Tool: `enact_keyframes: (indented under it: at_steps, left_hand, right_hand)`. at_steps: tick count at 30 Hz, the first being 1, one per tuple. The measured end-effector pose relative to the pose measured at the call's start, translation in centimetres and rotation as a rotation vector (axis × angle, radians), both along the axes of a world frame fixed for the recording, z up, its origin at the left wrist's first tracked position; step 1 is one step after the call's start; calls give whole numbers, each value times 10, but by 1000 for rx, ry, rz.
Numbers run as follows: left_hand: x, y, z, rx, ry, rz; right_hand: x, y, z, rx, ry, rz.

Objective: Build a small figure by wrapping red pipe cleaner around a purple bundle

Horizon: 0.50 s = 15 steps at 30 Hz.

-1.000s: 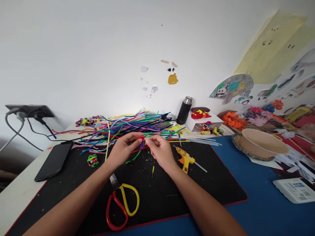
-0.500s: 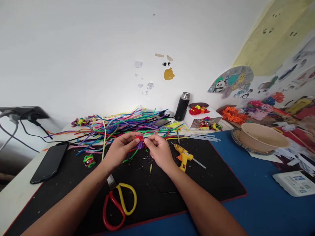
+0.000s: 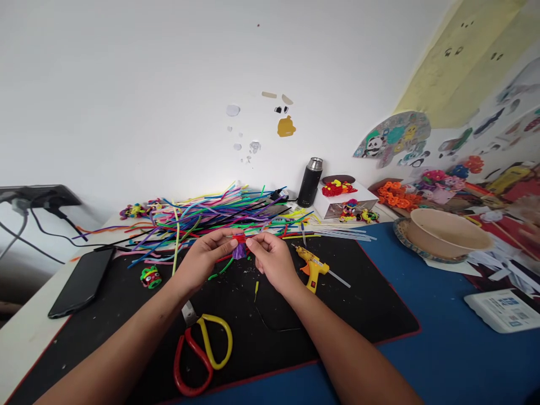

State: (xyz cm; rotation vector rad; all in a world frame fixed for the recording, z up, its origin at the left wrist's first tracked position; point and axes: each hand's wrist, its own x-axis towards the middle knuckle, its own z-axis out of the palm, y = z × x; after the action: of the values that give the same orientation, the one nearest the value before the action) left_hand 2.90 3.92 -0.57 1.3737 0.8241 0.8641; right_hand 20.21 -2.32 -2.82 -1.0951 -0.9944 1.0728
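Between my two hands is a small red-and-purple pipe-cleaner piece (image 3: 239,249), its purple part hanging down like a tassel. My left hand (image 3: 206,253) pinches its left side between thumb and fingers. From the right, my right hand (image 3: 272,256) pinches the other side; its fingertips partly hide the red top. Behind the fingers lies a heap of coloured pipe cleaners (image 3: 211,214). Scissors (image 3: 217,343) with one red and one yellow handle rest on the black mat (image 3: 358,315), below my left wrist. A yellow glue gun (image 3: 313,269) lies right of my right hand.
A green-and-red pipe-cleaner head (image 3: 151,277) and a black phone (image 3: 82,283) are at left. A black flask (image 3: 310,183) stands by a white box (image 3: 365,198) near the wall. A beige bowl (image 3: 449,233) and a white package (image 3: 504,309) sit at right.
The purple part of the piece now shows wider and fuller between my fingers. Both hands keep their pinch, nearly in place. The whole view has shifted slightly.
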Motion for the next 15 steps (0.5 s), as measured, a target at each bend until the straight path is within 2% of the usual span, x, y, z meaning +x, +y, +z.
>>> enact_keyframes:
  at_steps: [15]
  left_hand:
    - [3,-6,-1,-115,-141,-1]
  right_hand:
    - [3,0,0,-37,208,86]
